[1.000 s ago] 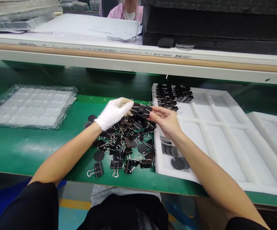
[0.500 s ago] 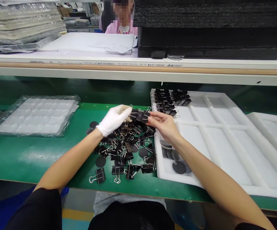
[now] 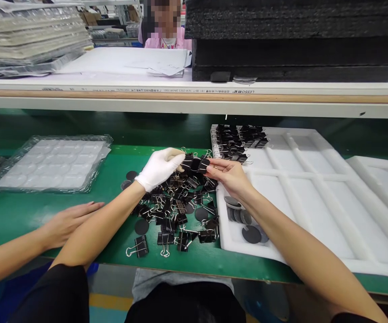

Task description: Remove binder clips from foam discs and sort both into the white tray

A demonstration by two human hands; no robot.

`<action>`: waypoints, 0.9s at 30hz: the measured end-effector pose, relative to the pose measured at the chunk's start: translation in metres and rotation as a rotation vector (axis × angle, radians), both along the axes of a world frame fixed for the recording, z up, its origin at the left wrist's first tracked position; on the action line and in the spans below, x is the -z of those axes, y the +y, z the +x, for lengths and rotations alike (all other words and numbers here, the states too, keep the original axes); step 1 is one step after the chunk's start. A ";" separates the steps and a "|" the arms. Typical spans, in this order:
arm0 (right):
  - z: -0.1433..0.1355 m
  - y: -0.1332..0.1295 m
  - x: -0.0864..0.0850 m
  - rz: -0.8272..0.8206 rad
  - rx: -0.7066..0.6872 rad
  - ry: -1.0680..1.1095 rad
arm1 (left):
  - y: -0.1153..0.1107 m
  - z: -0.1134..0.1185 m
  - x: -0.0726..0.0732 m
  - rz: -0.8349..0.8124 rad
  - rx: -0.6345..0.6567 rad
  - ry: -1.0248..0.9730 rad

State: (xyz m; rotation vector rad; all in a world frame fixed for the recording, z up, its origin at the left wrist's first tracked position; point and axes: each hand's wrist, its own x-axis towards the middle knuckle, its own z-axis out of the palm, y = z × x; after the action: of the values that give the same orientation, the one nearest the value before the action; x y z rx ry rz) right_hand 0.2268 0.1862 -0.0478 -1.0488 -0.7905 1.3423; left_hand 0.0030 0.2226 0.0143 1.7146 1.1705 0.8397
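Observation:
My left hand (image 3: 162, 168), in a white glove, pinches a black binder clip (image 3: 187, 162). Bare fingers of my right hand (image 3: 226, 175) close on another black binder clip (image 3: 203, 165). A dark disc (image 3: 196, 164) sits between these two clips and seems gripped by both; the exact contact is too small to tell. Below lies a heap of loose binder clips (image 3: 165, 213) with silver wire handles. Dark round discs (image 3: 141, 227) are scattered among them on the green table (image 3: 113, 240).
A white foam tray (image 3: 283, 179) with compartments holds clustered clips (image 3: 229, 141) and loose discs (image 3: 251, 234). A second white tray (image 3: 382, 172) is farther right. Clear plastic trays (image 3: 51, 163) lie left. Another person's hand (image 3: 68, 222) rests near my left forearm. A shelf edge (image 3: 180, 105) crosses above.
Another person's arm and hand have come in from the left over the table. The disc between the clips has turned slightly; my hands stay almost in place.

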 end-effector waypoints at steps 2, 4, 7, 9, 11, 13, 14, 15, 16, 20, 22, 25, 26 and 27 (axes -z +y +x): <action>0.000 0.000 -0.001 -0.005 0.001 0.000 | 0.000 0.000 0.000 0.003 -0.003 0.001; 0.000 -0.001 -0.002 -0.011 -0.005 0.003 | 0.001 -0.001 0.001 0.003 -0.006 0.016; 0.002 0.000 -0.001 -0.008 -0.044 0.004 | 0.002 -0.002 0.001 -0.002 0.016 0.059; 0.003 0.000 -0.001 0.004 -0.067 0.006 | 0.001 -0.002 0.000 -0.005 0.036 0.095; 0.005 0.001 0.000 0.020 -0.075 0.015 | -0.003 -0.001 -0.005 0.000 0.046 0.137; 0.006 0.002 0.001 0.031 -0.074 0.035 | -0.009 -0.001 -0.012 0.033 0.035 0.188; 0.006 0.003 0.000 0.033 -0.072 0.052 | -0.013 -0.001 -0.016 0.069 0.022 0.209; 0.007 0.003 0.000 0.034 -0.065 0.073 | -0.017 -0.002 -0.021 0.115 0.001 0.225; 0.008 0.004 0.000 0.034 -0.054 0.098 | -0.020 -0.003 -0.026 0.165 -0.024 0.235; 0.012 0.007 -0.001 0.049 0.005 0.211 | -0.035 -0.013 -0.049 0.343 -0.075 0.152; 0.015 0.009 -0.001 0.060 0.017 0.259 | -0.043 -0.019 -0.061 0.416 -0.077 0.080; 0.020 0.011 0.001 0.060 0.042 0.293 | -0.055 -0.025 -0.078 0.482 -0.116 0.036; 0.021 0.011 0.002 0.055 0.050 0.295 | -0.058 -0.026 -0.082 0.484 -0.124 0.035; 0.023 0.012 0.003 0.050 0.057 0.294 | -0.060 -0.026 -0.085 0.481 -0.129 0.034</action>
State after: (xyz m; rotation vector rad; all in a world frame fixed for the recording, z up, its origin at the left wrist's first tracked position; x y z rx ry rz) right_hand 0.2495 0.1978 -0.0505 -0.8051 -0.5671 1.3818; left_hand -0.0233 0.1627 0.0989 2.0563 1.1745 1.2534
